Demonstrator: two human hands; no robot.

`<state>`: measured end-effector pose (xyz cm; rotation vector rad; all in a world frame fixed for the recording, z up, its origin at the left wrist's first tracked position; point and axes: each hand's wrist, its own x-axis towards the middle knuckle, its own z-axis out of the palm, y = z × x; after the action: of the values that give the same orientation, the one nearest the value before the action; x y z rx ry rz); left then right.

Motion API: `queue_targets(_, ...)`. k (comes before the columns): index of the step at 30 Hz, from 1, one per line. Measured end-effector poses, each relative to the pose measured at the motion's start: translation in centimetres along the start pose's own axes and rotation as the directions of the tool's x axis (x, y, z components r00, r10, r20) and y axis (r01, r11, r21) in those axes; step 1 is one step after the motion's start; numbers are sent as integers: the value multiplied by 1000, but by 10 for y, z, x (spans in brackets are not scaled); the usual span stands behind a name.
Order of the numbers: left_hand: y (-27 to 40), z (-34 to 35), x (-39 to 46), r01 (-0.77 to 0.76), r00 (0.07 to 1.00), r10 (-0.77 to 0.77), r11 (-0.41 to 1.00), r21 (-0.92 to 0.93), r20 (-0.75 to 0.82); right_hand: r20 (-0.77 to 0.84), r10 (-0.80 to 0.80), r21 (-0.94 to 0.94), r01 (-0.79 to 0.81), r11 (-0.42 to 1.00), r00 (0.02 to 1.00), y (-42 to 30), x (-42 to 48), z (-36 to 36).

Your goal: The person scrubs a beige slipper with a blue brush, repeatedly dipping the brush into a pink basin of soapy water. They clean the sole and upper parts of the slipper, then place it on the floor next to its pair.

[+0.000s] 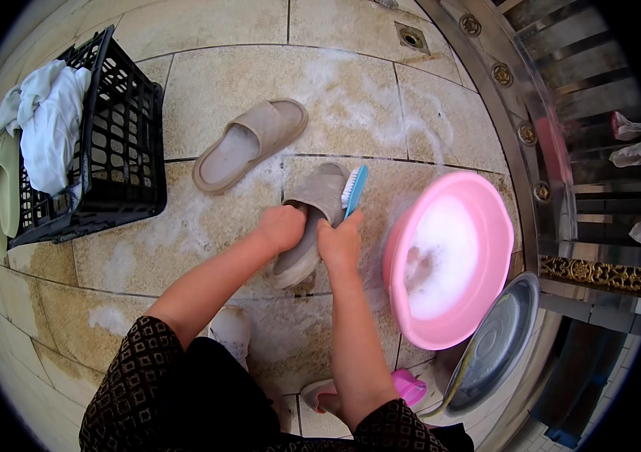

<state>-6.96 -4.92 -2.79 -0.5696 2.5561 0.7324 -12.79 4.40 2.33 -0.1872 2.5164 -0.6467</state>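
Note:
My left hand (283, 227) grips a beige slide sandal (320, 192) with its fingers tucked under the strap; most of those fingers are hidden. In my right hand (340, 243) is a blue scrubbing brush (357, 189), its white bristles against the side of that sandal's strap. The sandal is held over the wet tiles, toe pointing away from me. Farther off to the left lies the matching slide sandal (250, 144) on the floor, with suds on its footbed. To the right stands a pink plastic basin (489, 248) holding foamy water (450, 254).
At the left, a black plastic crate (122, 130) has white cloth (49, 124) draped over it, beside green shoes (1, 192). A grey metal basin (495, 344) and a pink cup (409, 387) sit at lower right. A floor drain (411, 38) lies near the metal gate (515, 96).

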Motion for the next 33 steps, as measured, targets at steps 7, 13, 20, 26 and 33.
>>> queue_targets(7, -15, 6, 13, 31, 999, -37, 968, -250, -21, -29, 7, 72, -5, 997, 1000, 6, 8, 3)
queue_targets(13, -22, 12, 2, 15, 997, -46, 913, -408, -66, -9, 26, -24, -26, 999, 1000, 7, 7, 2)
queue_targets(20, -17, 9, 5, 34, 999, -27, 817, -575, 20, 6, 23, -56, -23, 998, 1000, 6, 7, 0)
queue_targets(26, -36, 38, 11, -171, 982, 103, 844, -508, -160, 10, 15, -36, -14, 999, 1000, 11, 7, 5)
queue_targets(33, -23, 6, 0, 59, 992, 28, 762, -645, 124, 10, -11, -39, 11, 999, 1000, 12, 9, 6)
